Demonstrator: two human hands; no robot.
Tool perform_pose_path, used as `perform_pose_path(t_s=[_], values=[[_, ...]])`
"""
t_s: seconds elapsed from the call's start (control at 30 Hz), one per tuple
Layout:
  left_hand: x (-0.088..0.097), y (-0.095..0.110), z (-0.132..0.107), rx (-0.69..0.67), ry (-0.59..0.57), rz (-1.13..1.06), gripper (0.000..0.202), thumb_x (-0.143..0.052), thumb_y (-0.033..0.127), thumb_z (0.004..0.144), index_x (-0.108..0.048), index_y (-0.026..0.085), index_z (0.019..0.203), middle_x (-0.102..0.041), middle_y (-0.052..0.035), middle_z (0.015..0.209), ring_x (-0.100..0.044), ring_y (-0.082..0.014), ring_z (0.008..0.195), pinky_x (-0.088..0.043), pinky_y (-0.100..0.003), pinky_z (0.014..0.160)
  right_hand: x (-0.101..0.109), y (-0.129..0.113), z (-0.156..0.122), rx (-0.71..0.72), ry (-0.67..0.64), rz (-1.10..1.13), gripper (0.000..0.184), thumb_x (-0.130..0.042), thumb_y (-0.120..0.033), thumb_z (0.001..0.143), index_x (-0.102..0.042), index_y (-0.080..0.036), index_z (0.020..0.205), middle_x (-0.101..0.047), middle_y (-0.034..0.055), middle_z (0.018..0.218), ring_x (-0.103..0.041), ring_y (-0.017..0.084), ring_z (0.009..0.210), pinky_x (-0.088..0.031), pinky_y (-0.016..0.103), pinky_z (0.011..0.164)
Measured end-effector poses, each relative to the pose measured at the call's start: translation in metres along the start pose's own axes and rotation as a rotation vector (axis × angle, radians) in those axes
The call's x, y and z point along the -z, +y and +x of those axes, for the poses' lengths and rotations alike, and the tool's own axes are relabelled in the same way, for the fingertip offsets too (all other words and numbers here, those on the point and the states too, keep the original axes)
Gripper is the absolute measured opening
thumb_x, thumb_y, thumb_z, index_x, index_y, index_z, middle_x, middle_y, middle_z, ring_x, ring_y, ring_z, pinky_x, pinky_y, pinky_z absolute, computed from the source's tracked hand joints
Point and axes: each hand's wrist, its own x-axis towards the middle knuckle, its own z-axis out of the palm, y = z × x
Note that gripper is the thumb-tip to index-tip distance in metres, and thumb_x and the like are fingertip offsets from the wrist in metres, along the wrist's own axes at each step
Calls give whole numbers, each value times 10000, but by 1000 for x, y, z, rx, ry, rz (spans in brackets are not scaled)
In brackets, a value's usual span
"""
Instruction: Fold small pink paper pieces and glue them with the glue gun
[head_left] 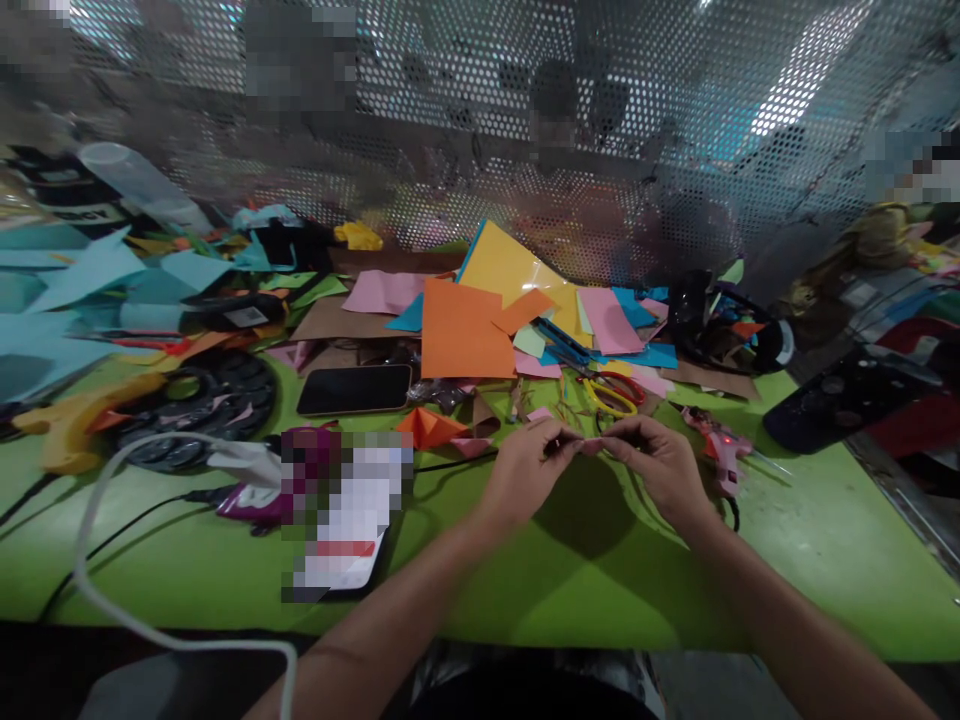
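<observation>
Over the green table, my left hand and my right hand meet with fingers pinched together. Between the fingertips sits a small pink paper piece, gripped from both sides. Just beyond the hands lie yellow and red scissors. A pink glue gun rests right beside my right hand. A small folded orange paper lies left of my left hand.
Coloured paper sheets, with a large orange sheet, pile up at the back. A black phone lies face up left of centre. A yellow glue gun, a round black tray and a white cable occupy the left. A perforated metal screen backs the table.
</observation>
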Motion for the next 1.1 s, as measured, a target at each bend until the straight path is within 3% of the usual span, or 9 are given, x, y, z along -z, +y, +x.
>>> perform_pose_path(t_s=[0.33, 0.53, 0.73, 0.87, 1.1], values=[[-2, -5, -3, -172, 24, 289, 167, -551, 267, 955, -710, 218, 957, -739, -43, 920, -661, -190, 874, -477, -313, 797, 0, 4, 1, -1, 0, 27, 204, -762, -404, 780, -717, -205, 795, -700, 22, 752, -614, 176, 715, -472, 297, 685], [-3, -4, -4, -206, -3, 415, 185, -539, 310, 963, -700, 220, 969, -739, -50, 922, -664, -194, 881, -468, -319, 793, 1, 11, 2, -7, 23, 9, 232, -762, -427, 778, -715, -201, 806, -703, 27, 763, -617, 181, 718, -470, 297, 678], [-4, -3, -2, -128, -10, 280, 171, -538, 260, 961, -698, 202, 944, -738, -50, 916, -662, -188, 861, -477, -300, 773, 1, 3, 3, -26, -83, 16, 249, -735, -432, 806, -702, -198, 885, -740, 46, 807, -678, 213, 779, -511, 329, 739], [-3, -3, 0, -80, -51, 245, 169, -537, 253, 957, -693, 193, 929, -734, -54, 917, -663, -196, 859, -475, -289, 755, 4, -1, 4, 12, -92, -99, 244, -724, -432, 808, -704, -191, 775, -720, 38, 744, -650, 205, 734, -486, 318, 708], [-5, -4, 1, -173, -121, 382, 189, -535, 286, 957, -696, 218, 1028, -740, -61, 961, -663, -209, 888, -463, -311, 789, 8, 1, 4, 56, -103, -139, 208, -710, -396, 812, -702, -197, 752, -669, 4, 700, -576, 169, 685, -424, 276, 656]])
